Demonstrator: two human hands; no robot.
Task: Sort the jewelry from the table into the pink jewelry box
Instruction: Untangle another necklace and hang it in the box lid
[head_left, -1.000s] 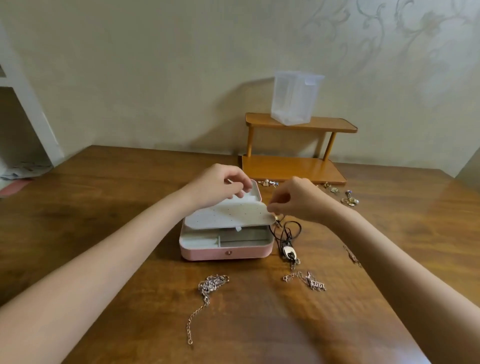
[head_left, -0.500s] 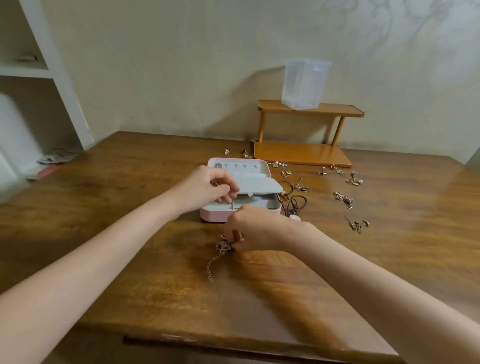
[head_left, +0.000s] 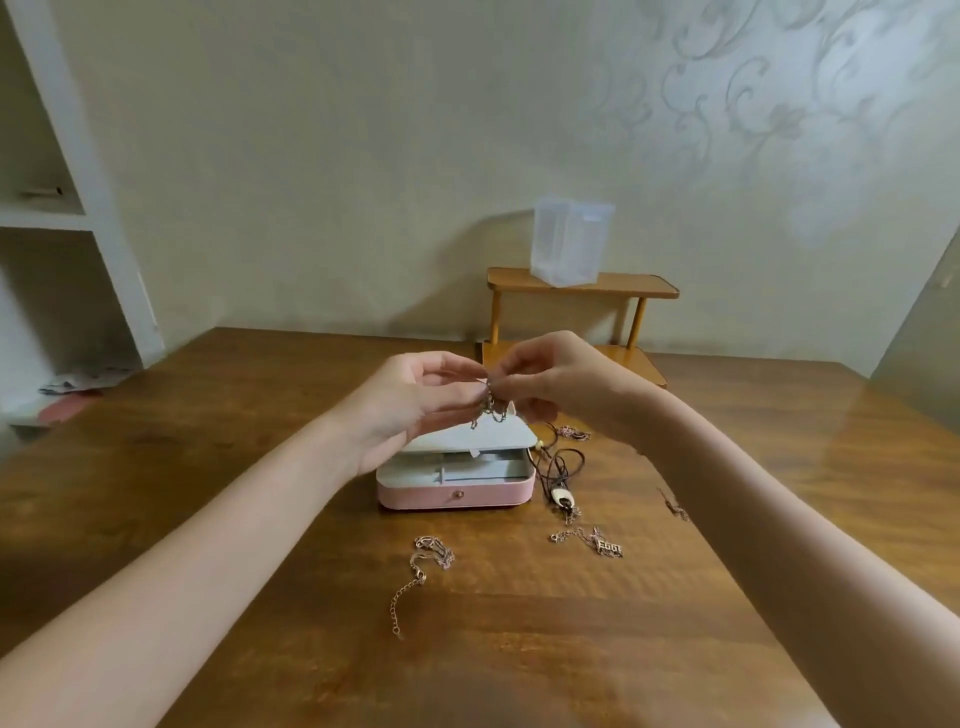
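Both hands up over the jewelry box (head_left: 457, 493), fingertips meeting. Left hand (head_left: 410, 405) and right hand (head_left: 561, 384) each pinch the same small silver chain (head_left: 491, 408); it dangles in short loops between them, above the box's white tray (head_left: 467, 439), not touching it as far as I can tell.

Box: pink base, sits mid-table, front face toward me. White tray is raised at the front over the lower compartment, whose dividers are visible. What's in it: can't tell.

On the table (head_left: 208, 467):
- Gold chain (head_left: 421, 571) in front of the box, apart from it, tail running toward me.
- Lettered pendant necklace (head_left: 597, 543) front-right of the box.
- Black cord necklace (head_left: 558, 478) just beside the box's right edge, oval pendant at its near end.
- Small pieces further right (head_left: 571, 432) and by my right forearm (head_left: 675, 506), too small to identify.

Room: bare wood left of the box and across the near table. Right side of the box is crowded by the cord. Behind the box, a wooden two-tier shelf (head_left: 644, 288) with a clear plastic container (head_left: 569, 247) on top, against the wall. White shelving (head_left: 78, 218) off the table's left edge.
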